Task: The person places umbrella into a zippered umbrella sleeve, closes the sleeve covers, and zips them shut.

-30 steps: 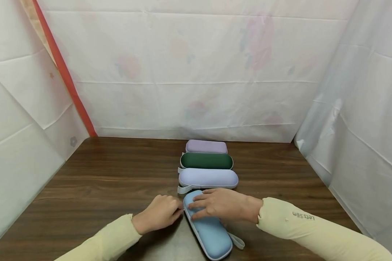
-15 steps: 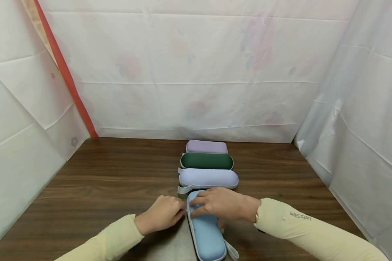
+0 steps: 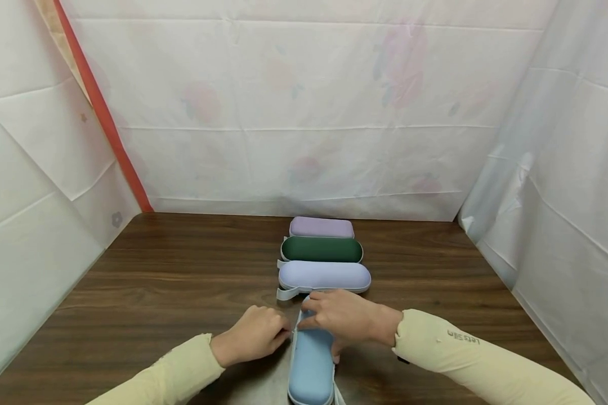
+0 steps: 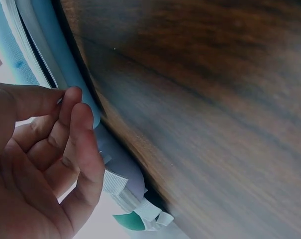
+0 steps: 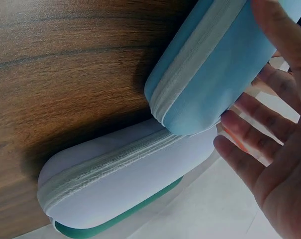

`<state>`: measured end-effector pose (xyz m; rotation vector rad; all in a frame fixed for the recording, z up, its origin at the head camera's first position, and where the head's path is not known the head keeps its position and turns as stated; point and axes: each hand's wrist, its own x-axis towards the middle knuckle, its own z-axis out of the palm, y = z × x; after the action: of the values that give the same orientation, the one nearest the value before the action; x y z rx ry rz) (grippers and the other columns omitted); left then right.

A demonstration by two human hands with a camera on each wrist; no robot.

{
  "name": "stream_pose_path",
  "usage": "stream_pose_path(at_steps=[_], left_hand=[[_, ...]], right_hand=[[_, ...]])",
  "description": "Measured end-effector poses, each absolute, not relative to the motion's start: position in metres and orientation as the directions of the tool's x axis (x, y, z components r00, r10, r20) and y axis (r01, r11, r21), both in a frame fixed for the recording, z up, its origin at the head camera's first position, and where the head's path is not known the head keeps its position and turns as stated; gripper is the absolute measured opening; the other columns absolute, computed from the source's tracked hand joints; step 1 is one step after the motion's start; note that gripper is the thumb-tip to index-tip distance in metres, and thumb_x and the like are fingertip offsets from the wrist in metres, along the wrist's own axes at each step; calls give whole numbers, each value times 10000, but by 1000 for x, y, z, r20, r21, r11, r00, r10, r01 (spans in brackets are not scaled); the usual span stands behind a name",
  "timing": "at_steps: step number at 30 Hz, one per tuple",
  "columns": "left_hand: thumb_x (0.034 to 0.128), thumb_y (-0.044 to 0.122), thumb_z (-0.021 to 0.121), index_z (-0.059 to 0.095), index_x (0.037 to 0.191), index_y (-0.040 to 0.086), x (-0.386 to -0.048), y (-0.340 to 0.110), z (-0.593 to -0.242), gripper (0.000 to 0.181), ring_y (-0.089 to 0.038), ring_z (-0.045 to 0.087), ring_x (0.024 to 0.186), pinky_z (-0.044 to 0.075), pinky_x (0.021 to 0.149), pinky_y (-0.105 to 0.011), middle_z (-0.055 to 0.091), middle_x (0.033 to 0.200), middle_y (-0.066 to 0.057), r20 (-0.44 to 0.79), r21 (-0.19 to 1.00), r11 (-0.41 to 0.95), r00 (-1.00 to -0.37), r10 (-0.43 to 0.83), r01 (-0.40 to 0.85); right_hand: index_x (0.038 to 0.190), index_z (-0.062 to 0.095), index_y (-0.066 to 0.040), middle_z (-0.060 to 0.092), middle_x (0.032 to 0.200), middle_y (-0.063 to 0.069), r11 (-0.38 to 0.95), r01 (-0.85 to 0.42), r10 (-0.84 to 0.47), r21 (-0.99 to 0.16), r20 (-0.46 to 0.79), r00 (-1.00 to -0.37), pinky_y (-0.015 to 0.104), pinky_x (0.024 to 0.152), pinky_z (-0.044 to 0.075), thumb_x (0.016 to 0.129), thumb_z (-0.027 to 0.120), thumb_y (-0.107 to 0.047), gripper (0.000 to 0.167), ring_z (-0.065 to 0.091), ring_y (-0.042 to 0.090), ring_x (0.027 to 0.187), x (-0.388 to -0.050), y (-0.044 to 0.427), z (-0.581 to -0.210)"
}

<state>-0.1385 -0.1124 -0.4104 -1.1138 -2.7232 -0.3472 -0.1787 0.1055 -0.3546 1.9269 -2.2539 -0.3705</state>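
Observation:
A light blue zippered case (image 3: 311,365) lies lengthwise near the front of the table. My right hand (image 3: 347,318) grips its far part from above, the thumb along the right side and fingertips over the left edge. At the left seam, my left hand (image 3: 255,332) pinches the zipper pull between thumb and index finger. The pull is mostly covered, with just a small metal bit (image 4: 59,100) showing in the left wrist view. A narrow dark gap runs along the zipper there. Touching or almost touching the blue case's far end is a lavender case (image 3: 324,275).
Beyond the lavender case, a dark green case (image 3: 321,249) and a purple case (image 3: 321,227) lie crosswise in a row. Pale straps stick out on their left. The brown wooden table (image 3: 197,270) is enclosed by white floral sheeting (image 3: 304,112) at back and sides.
The blue case's near end has swung left, bringing the case almost straight lengthwise. My right thumb has come into view along its right side. The left hand has shifted slightly right, staying at the seam.

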Motion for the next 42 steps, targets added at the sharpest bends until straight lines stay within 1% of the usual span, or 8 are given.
stream_pose_path(at_steps=[6,10,15,21,27,32,37,42], left_hand=[[830,146,711,627,655,208,-137,-114,-409,204,-23,490,538,371,439,-249,529,605,136,252,148,686,-698,670,712],[837,143,706,612,635,209,-135,-117,-409,233,-11,458,510,347,423,-240,512,582,136,228,172,689,-709,668,704],[841,147,706,603,620,211,-131,-123,-409,252,20,387,490,312,419,-217,469,559,154,207,190,696,-721,661,693],[839,152,710,621,626,214,-127,-133,-408,239,11,431,519,350,435,-248,488,574,164,215,192,692,-718,662,696],[837,152,712,626,634,214,-126,-142,-407,229,-6,478,539,376,445,-271,512,590,162,226,171,703,-722,654,690],[831,137,711,586,619,221,-127,-148,-409,260,7,434,523,347,428,-258,475,576,165,242,169,714,-731,638,679],[819,133,714,516,591,243,-127,-151,-411,321,11,400,512,327,418,-254,424,560,173,273,152,719,-728,629,678],[802,128,721,508,588,246,-123,-151,-412,325,7,411,518,327,418,-257,423,563,172,292,147,721,-726,623,678]], right_hand=[[1207,659,-270,557,1079,-20,169,-930,-979,327,-48,-196,251,878,408,541,831,-568,750,493,119,977,-181,107,-356],[1192,667,-258,550,1042,-19,204,-926,-973,317,-39,-227,285,890,401,561,813,-592,728,496,121,973,-184,109,-357],[1151,684,-218,558,1022,-26,268,-931,-959,248,-28,-283,268,842,416,579,815,-587,693,493,118,945,-185,112,-360],[1152,673,-131,602,1034,-24,336,-933,-939,130,-34,-343,223,767,459,627,816,-554,689,520,103,918,-185,118,-363],[1151,675,-102,609,985,-7,350,-923,-935,159,3,-354,226,702,459,670,758,-610,704,519,106,837,-184,124,-365],[1113,684,-97,585,879,-3,368,-906,-929,208,37,-369,220,626,419,702,699,-653,691,471,106,728,-180,127,-369],[1082,690,-84,583,842,12,405,-882,-914,240,85,-396,250,622,419,732,655,-671,684,482,136,706,-176,129,-374],[1029,699,-74,587,809,18,438,-856,-899,276,111,-424,271,628,425,751,619,-680,671,506,153,693,-173,129,-377]])
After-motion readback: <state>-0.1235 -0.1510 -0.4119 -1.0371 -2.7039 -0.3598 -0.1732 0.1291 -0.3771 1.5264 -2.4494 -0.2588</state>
